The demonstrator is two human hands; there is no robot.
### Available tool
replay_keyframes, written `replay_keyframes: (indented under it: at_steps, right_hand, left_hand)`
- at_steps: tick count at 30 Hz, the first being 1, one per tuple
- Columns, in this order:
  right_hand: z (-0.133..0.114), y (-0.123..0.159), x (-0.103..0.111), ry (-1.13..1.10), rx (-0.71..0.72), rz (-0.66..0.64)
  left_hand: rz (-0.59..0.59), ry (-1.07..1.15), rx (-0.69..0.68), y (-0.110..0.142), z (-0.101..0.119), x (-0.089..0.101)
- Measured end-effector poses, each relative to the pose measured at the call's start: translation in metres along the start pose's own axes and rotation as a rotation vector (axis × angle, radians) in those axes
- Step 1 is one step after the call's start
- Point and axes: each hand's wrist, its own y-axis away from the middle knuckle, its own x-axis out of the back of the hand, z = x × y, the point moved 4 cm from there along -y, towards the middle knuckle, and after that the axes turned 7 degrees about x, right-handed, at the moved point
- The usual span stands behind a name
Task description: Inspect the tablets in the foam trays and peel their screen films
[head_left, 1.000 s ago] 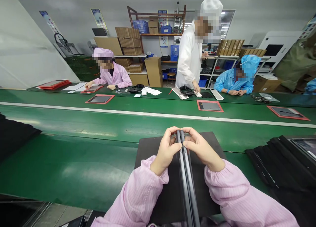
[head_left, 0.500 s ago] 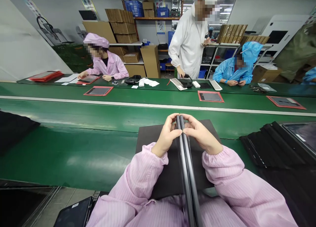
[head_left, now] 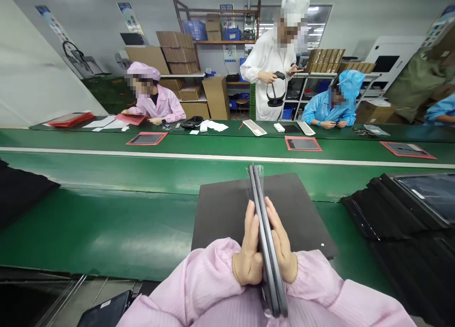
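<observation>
Two thin dark tablets (head_left: 262, 232), pressed face to face and stood on edge, point away from me above a black mat (head_left: 227, 208). My left hand (head_left: 249, 251) lies flat against their left side, fingers straight and together. On the right side my right hand (head_left: 282, 249) presses in the same way. The pair is clamped between both palms near its close end. Clear film shows at the far tip. Both my sleeves are pink.
The green conveyor (head_left: 106, 175) runs across with red trays (head_left: 147, 138) holding tablets. Black sleeves and a tablet (head_left: 419, 194) lie at right, a dark pile (head_left: 21, 189) at left. Three people work at the far side; the standing one holds a black headset (head_left: 275, 92).
My hands slid from the far end of the tablet pair back to its near end and now lie flat against its sides. The standing person lifted the black headset off the table.
</observation>
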Motion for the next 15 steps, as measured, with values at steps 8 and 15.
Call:
replay_keyframes:
  at_steps: [8, 15]
  right_hand:
    - [-0.004, -0.084, 0.004, -0.279, -0.321, 0.205]
    - [0.004, -0.133, 0.0, -0.443, -0.542, 0.347]
  left_hand:
    - [0.199, 0.095, 0.254, -0.091, 0.024, 0.012]
    - [0.379, 0.341, 0.636, -0.14, 0.019, 0.018]
